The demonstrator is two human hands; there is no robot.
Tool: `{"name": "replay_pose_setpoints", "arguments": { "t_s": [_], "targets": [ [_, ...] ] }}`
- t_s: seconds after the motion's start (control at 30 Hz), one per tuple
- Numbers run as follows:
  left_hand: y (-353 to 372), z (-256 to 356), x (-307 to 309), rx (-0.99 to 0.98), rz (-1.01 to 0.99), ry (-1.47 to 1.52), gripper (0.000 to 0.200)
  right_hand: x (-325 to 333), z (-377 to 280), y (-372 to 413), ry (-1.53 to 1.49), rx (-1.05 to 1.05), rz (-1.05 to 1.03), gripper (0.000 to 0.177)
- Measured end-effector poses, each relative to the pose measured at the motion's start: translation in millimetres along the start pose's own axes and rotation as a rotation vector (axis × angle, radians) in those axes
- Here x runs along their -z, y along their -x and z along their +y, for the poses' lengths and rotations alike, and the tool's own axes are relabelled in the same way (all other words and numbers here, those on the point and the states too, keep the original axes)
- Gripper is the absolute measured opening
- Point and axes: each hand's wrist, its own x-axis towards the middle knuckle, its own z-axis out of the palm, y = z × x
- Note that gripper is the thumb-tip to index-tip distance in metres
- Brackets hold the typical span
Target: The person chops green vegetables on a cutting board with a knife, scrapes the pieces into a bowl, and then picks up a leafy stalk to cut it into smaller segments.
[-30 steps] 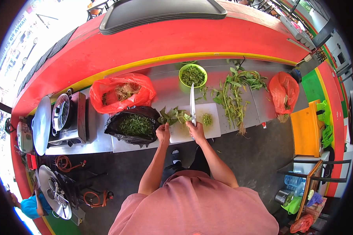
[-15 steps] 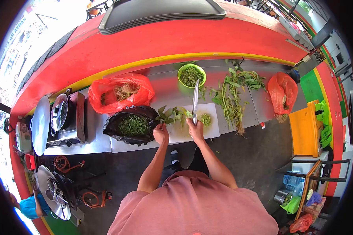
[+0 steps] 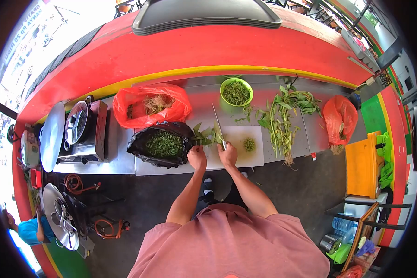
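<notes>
Over white board (image 3: 257, 148): left hand (image 3: 197, 158) gripping leafy stems (image 3: 202, 136), right hand (image 3: 228, 154) gripping knife (image 3: 217, 121).

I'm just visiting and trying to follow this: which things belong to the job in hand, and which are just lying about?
Seemingly in the job:
knife, in the right hand
leafy sprig, in the left hand
white cutting board
green bowl of cut greens
black bag of greens
long-stemmed greens

Seemingly just about:
stacked trays
stove
lidded pan
water bottles
</notes>
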Motion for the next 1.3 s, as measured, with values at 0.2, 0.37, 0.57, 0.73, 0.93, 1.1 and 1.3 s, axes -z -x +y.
{"name": "replay_pose_setpoints", "arguments": {
  "t_s": [0.2,0.37,0.57,0.73,0.93,1.1,1.3],
  "targets": [
    [2,1,-3,0.057,-0.038,-0.021,0.023,-2,-1,2,0.036,0.023,0.012,0.030],
    [8,6,-9,0.043,-0.004,-0.079,0.020,-8,2,-1,0.103,0.019,-0.013,0.026],
    [9,5,-14,0.027,0.001,-0.163,0.017,-12,16,-6,0.029,0.026,-0.012,0.030],
    [6,0,-5,0.073,-0.078,-0.018,0.020,-11,30,-14,-0.169,0.028,0.007,0.035],
    [1,-15,-15,0.016,-0.096,0.076,0.021,-9,41,-15,-0.311,0.032,-0.060,0.038],
    [-2,-17,-12,-0.074,-0.115,-0.005,0.020,-16,49,-12,-0.234,0.064,-0.030,0.039],
    [-6,-18,-8,-0.041,-0.169,-0.005,0.020,-19,58,-11,-0.212,0.073,-0.041,0.038]
  ]
}}
